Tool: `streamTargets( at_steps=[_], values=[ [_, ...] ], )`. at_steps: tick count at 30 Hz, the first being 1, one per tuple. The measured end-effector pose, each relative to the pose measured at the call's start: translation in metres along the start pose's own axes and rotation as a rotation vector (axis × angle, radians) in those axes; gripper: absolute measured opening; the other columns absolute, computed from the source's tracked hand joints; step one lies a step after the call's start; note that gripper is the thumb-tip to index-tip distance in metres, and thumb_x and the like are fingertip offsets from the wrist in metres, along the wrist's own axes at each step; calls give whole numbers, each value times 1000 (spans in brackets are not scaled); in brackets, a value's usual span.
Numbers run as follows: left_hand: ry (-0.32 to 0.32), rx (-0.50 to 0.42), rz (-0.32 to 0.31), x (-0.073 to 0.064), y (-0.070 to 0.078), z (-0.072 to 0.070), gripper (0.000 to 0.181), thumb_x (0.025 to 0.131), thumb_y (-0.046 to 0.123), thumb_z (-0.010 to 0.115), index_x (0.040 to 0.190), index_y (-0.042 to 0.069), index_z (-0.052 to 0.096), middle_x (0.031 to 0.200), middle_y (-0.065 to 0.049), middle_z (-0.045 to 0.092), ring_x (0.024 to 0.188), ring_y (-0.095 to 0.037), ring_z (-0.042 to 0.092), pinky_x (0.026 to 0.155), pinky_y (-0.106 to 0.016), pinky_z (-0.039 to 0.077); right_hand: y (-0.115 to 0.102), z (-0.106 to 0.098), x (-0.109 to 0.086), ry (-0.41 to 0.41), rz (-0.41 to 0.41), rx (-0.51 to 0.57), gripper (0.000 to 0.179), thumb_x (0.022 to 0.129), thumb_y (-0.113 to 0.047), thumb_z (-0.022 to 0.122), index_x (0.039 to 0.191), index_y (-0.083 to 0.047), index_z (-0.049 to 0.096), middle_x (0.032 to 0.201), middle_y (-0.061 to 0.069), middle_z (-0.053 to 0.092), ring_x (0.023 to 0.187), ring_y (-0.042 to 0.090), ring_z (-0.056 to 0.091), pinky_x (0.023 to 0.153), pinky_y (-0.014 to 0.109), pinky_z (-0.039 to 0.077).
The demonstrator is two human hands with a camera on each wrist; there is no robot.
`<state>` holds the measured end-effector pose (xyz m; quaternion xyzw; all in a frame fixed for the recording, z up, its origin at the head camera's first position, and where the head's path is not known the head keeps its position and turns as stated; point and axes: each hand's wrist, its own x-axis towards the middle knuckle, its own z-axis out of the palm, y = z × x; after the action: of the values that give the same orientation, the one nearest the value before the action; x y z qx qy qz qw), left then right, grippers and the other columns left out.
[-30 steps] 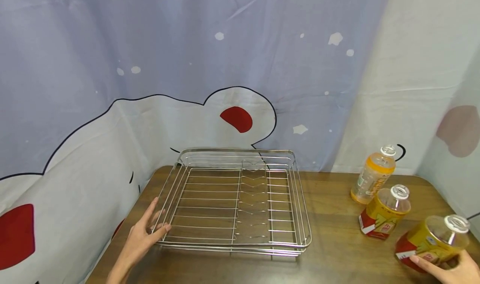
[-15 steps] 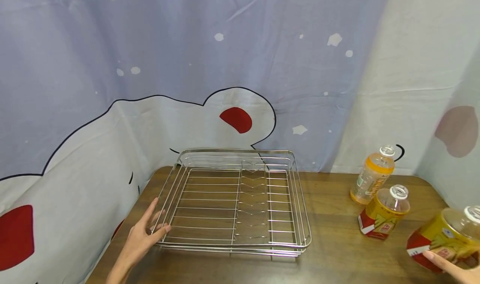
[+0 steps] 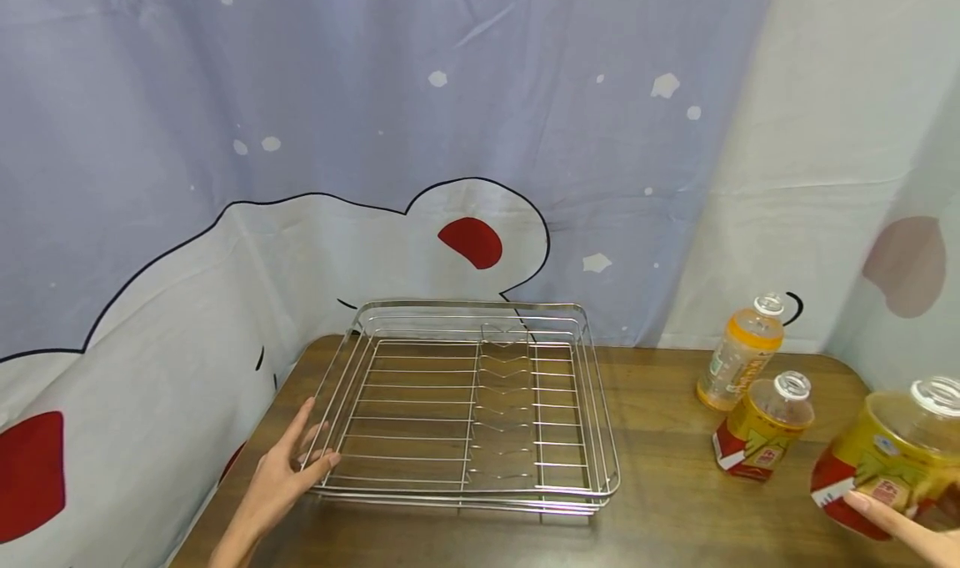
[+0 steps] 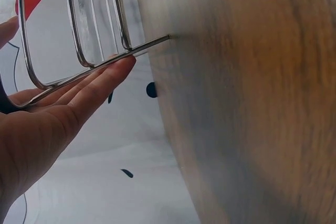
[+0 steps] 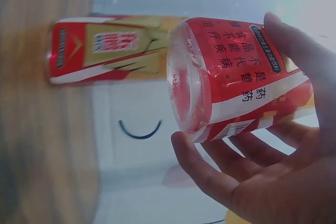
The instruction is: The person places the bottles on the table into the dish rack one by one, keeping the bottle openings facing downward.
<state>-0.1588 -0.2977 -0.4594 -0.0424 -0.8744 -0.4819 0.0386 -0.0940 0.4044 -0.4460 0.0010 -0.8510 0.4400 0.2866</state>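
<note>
Left of the wire rack (image 3: 465, 496), your left hand (image 3: 276, 478) touches it, fingers apart; far right, your right hand (image 3: 913, 540), fingers clamped round the red-and-yellow bottle (image 3: 885, 472), has lifted it off the desk (image 3: 660, 422), so that grip alone bears it.

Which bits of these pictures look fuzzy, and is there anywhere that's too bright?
Head view: mostly clear, with a pale shine on the table near the bottom; left wrist view: wood grain smeary, a dark patch on it, maybe a shadow, but the wire rack fairly crisp; right wrist view: top right corner glowing white, table fuzzy, printing on the held bottle sharper.
</note>
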Motion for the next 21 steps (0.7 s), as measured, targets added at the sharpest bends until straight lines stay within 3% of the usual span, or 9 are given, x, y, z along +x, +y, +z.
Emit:
streamTargets(
  at_steps=[2, 3, 5, 6, 9, 13, 18, 20, 21],
  values=[
    [2, 6, 3, -1, 0, 0, 89, 95, 23, 68, 161, 21, 8, 144, -31, 42, 109, -42, 64, 95, -64, 44, -11, 2, 3, 3, -18, -9, 61, 75, 8, 81, 103, -43, 63, 84, -21, 57, 67, -11, 52, 53, 5, 43],
    [5, 8, 5, -1, 0, 0, 89, 95, 22, 68, 161, 21, 8, 144, -32, 42, 109, -42, 64, 95, -65, 44, -18, 4, 5, 37, 57, 55, 68, 64, 17, 83, 98, -38, 62, 84, -25, 59, 69, -10, 57, 55, 7, 47],
    [10, 11, 11, -1, -1, 0, 89, 95, 22, 68, 161, 20, 9, 143, -32, 43, 109, -42, 64, 95, -66, 43, -28, 7, 6, 43, 35, 38, 63, 62, 17, 84, 97, -31, 63, 82, -24, 61, 69, -8, 59, 54, 8, 47],
    [11, 13, 13, -1, -1, 0, 89, 95, 22, 68, 161, 20, 9, 143, -31, 43, 108, -41, 64, 95, -65, 44, -34, 8, 7, 62, 33, -22, 65, 60, 16, 86, 97, -32, 61, 79, -25, 62, 66, -9, 59, 53, 8, 46],
    [12, 19, 12, -1, -1, 0, 88, 95, 23, 68, 161, 20, 9, 143, -31, 44, 108, -41, 64, 94, -65, 44, -43, 12, 9, 70, -6, -21, 69, 56, 18, 86, 101, -29, 63, 84, -25, 62, 70, -9, 59, 58, 6, 45],
    [10, 22, 8, -1, -1, 0, 88, 94, 24, 68, 161, 19, 9, 143, -31, 44, 108, -41, 64, 93, -64, 46, -55, 16, 11, 45, -8, -9, 73, 57, 18, 86, 107, -30, 62, 90, -26, 61, 75, -10, 57, 61, 5, 44],
    [7, 13, 2, -1, 0, 0, 89, 94, 25, 68, 160, 20, 10, 143, -31, 44, 108, -42, 64, 89, -61, 50, -70, 21, 11, -29, 53, -52, 74, 65, 6, 89, 115, -36, 55, 93, -31, 56, 79, -13, 54, 58, 7, 47],
    [7, 15, 1, 0, 1, 0, 89, 94, 25, 69, 160, 20, 10, 143, -31, 44, 107, -42, 64, 88, -60, 51, -75, 24, 13, -70, 85, -96, 68, 69, -3, 90, 121, -30, 56, 97, -30, 53, 81, -15, 52, 59, 7, 47],
    [8, 17, 1, 0, 1, 0, 89, 94, 25, 69, 160, 20, 10, 143, -31, 44, 107, -42, 65, 88, -60, 51, -78, 25, 14, -93, 96, -127, 67, 70, -8, 90, 125, -24, 55, 100, -24, 57, 81, -17, 50, 59, 7, 46]
  ],
)
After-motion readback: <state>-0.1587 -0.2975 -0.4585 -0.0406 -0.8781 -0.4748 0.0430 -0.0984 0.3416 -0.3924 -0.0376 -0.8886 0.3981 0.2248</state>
